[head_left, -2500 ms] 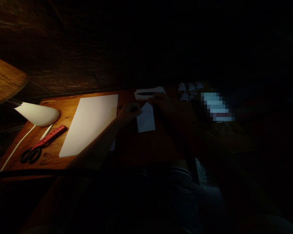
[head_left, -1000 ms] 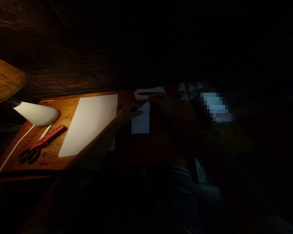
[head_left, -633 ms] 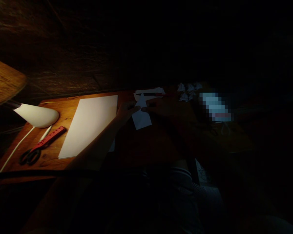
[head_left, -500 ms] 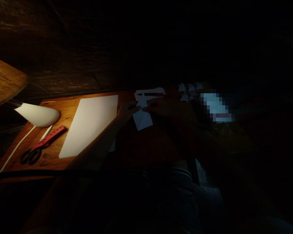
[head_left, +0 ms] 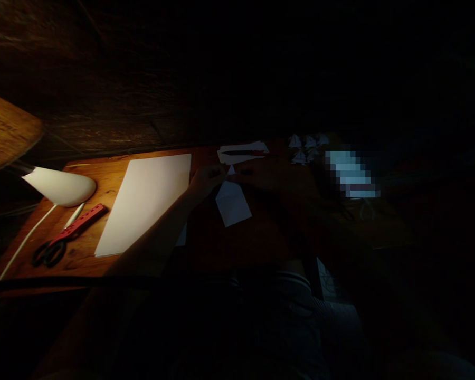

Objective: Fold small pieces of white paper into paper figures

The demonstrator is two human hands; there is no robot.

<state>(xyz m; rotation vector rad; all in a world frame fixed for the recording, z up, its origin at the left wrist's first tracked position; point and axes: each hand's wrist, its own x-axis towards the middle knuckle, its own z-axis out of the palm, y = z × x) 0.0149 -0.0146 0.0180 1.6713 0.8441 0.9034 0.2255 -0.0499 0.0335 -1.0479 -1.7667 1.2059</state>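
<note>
Between my two hands is a folded piece of white paper (head_left: 233, 203), pointed at its far end and creased across its body. My left hand (head_left: 206, 179) pinches it near the tip from the left. From the right, my right hand (head_left: 251, 177) grips the same narrow part; it lies in deep shadow, and its fingers show only in part. Just beyond the hands, a knife (head_left: 241, 153) with a dark blade and red handle lies on several small white paper pieces (head_left: 243, 144).
A stack of white sheets (head_left: 150, 195) lies left on the wooden table (head_left: 98, 179). Farther left are scissors (head_left: 75, 229) with a red blade cover and a white lamp (head_left: 63, 187). Several folded paper shapes (head_left: 303, 148) and a bright pixelated screen (head_left: 352, 174) are at right.
The paper has shifted slightly towards me, and its tip now sits lower, between my fingers. My hands stay close together in nearly the same spot.
</note>
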